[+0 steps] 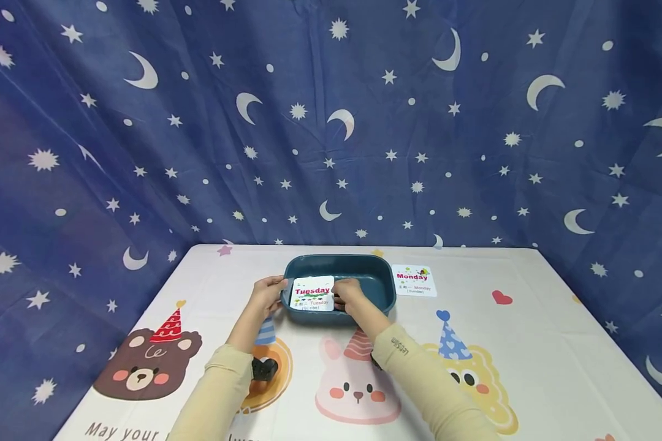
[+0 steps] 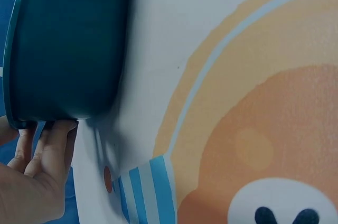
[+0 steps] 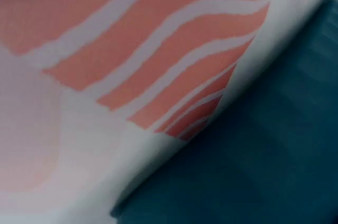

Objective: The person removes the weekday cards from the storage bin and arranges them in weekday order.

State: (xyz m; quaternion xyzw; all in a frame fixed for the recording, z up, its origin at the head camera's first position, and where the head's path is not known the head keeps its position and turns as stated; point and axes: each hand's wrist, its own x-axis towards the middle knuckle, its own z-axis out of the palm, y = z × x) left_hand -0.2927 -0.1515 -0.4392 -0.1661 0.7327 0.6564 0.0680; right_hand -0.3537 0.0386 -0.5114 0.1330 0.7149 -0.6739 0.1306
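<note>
A dark teal plastic bin stands near the far side of the table. My left hand grips its left end; in the left wrist view, the fingers touch the outside of the bin's wall and the thumb is by the rim. A white "Tuesday" card lies tilted in the left part of the bin. Reaching inside, my right hand pinches the card's right edge, its fingertips partly hidden. Only the bin's side and the cloth show in the right wrist view.
A white "Monday" card lies flat just right of the bin. The tablecloth carries printed animals in party hats. Behind and beside the table hangs a blue curtain with moons and stars.
</note>
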